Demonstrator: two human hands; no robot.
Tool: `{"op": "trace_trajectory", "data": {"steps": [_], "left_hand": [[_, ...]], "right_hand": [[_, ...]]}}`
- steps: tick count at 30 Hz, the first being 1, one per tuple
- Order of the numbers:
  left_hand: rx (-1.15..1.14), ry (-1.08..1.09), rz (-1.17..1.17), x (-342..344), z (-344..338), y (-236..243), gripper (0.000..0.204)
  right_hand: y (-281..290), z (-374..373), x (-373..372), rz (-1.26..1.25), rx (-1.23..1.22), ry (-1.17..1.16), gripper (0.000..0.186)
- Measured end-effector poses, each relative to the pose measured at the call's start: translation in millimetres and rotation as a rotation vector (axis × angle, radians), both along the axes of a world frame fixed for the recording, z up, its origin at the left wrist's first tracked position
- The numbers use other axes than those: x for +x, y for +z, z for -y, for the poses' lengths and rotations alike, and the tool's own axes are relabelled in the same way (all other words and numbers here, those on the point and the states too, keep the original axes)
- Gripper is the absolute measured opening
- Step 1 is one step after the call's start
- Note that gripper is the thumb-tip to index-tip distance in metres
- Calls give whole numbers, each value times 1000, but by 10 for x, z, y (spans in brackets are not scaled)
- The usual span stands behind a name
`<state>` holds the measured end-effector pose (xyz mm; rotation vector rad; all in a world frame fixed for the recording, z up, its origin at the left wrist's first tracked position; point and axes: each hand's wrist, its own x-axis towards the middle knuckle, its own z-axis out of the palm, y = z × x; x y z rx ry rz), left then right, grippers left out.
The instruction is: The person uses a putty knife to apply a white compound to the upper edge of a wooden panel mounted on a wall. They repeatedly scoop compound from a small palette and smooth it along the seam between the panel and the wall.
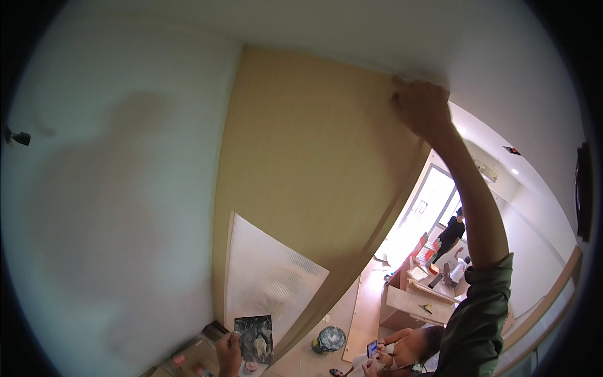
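Note:
My right hand [422, 107] is raised to the upper right corner of a tall tan wooden panel [301, 151], where it meets the ceiling. Its fingers are curled and pressed together at the seam; whatever may be between them is hidden. Low in the view, my left hand [228, 353] grips the edge of a dark, flat square board [254, 336] smeared with whitish-grey paste. Just above that board, a pale ribbed area [270, 276] with a slanted top edge shows against the tan panel.
A white wall [138, 207] bearing my shadow adjoins the panel on the left. Below stand a dark bucket [330, 340] with pale contents and a person [408, 349] holding a phone [372, 348]. Farther off, two people are near a cluttered wooden workbench [418, 303].

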<state>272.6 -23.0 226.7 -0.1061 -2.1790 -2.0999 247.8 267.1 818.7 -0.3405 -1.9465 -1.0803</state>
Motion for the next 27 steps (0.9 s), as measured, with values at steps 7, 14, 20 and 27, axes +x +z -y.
{"op": "trace_trajectory", "data": {"steps": [7,14,20,27], "left_hand": [[-29,-19,-148,-72,-76,98,37],[-45,-11,-119,-79,-286,-79,36],[-64,-96,-246,-128,-472,84,36],[-12,-189,-158,29,-401,470,38]], "right_hand": [[107,38,-805,-20,155,315,41],[39,-89,-517,-42,117,203,26],[48,-343,392,-45,37,9,24],[-89,-295,501,-58,-9,131,36]]}}
